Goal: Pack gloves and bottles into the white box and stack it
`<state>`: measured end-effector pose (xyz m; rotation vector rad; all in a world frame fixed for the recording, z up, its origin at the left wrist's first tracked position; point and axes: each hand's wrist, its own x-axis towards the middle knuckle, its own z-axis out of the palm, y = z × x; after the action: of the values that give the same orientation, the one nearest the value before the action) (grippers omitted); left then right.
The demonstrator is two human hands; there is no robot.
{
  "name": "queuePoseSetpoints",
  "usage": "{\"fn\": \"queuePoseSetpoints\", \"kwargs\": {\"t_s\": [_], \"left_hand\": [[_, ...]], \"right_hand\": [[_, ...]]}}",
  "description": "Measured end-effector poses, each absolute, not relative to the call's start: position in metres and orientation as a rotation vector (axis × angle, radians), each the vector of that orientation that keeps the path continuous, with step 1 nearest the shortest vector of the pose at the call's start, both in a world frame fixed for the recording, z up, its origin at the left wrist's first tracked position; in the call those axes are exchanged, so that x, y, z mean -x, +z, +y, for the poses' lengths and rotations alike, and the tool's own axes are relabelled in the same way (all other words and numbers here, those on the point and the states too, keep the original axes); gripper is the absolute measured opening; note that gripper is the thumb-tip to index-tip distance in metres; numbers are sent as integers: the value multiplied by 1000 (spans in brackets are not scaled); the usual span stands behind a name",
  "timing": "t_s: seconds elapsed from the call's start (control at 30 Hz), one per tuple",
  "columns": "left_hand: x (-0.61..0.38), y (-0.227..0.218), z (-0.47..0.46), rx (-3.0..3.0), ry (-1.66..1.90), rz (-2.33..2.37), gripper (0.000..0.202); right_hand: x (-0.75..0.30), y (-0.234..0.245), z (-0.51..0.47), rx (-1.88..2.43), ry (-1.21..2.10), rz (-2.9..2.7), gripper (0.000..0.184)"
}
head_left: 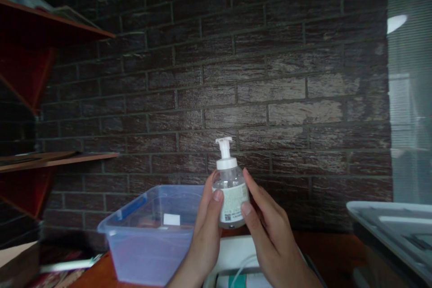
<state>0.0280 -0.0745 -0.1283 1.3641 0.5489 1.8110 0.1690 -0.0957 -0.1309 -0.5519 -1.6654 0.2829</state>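
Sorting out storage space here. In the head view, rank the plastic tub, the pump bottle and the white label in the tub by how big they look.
1. Plastic tub, largest.
2. Pump bottle, held up between the left hand and right hand; it is nearer the camera, so it looks bigger than it is.
3. White label, smallest.

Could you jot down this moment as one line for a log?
left hand: holds pump bottle | right hand: holds same bottle, upright | nearby: clear plastic bin at left
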Motion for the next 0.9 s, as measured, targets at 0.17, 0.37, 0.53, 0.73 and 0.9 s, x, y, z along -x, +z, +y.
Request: {"fn": "queuePoseSetpoints", "kwargs": {"t_s": [0.17, 0.37, 0.53, 0.73, 0.9], "left_hand": [[-29, -122, -78, -1193, 1768, 520, 55], [-32, -120, -91, -1207, 1653, 429, 60], [-31, -120, -90, -1372, 1614, 397, 70], [-27, -124, -84, -1452, 1611, 367, 76], [-28, -123, -91, -1342, 1574, 270, 76]], "right_hand": [[-167, -132, -94, 549, 327, -1694, 56], [-162, -137, -94, 566, 472, -1658, 76], [-164, -139, -94, 588, 428, -1680, 75], [-167, -144, -92, 606, 436, -1640, 57], [-164, -136, -93, 514, 540, -1550, 50]]}}
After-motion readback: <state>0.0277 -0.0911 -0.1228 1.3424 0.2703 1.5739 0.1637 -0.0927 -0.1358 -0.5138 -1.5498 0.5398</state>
